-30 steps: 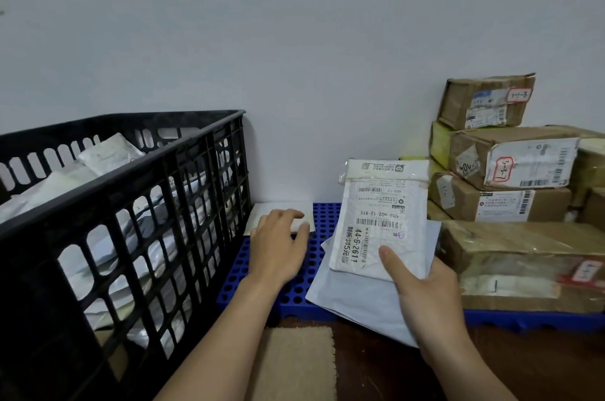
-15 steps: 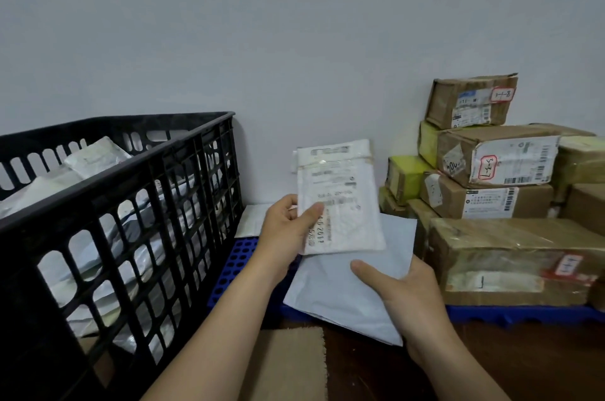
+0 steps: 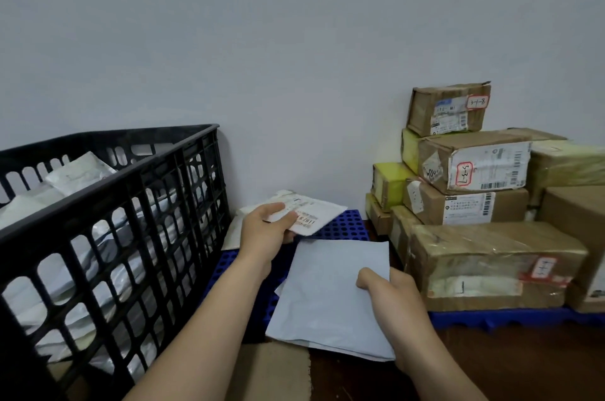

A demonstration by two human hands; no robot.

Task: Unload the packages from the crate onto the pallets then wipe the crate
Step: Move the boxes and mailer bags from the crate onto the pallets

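Labelled packet (image 3: 316, 216) passed from right hand (image 3: 391, 300) to left hand (image 3: 263, 232). It stood upright 0.5 s ago; it is now laid nearly flat, low over the pallet (image 3: 348, 226) by the crate (image 3: 108, 204). Right hand retains only the grey mailer (image 3: 330, 295), thumb on top.

1 crate (image 3: 131, 171), 2 hands (image 3: 265, 233) (image 3: 393, 295), 2 held mailers (image 3: 322, 214) (image 3: 330, 295), at least 8 cardboard boxes (image 3: 491, 256).

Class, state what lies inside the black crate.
White and grey mailer bags lie piled in the black crate, seen over its rim and through its slots. Its floor and anything beneath them are covered.
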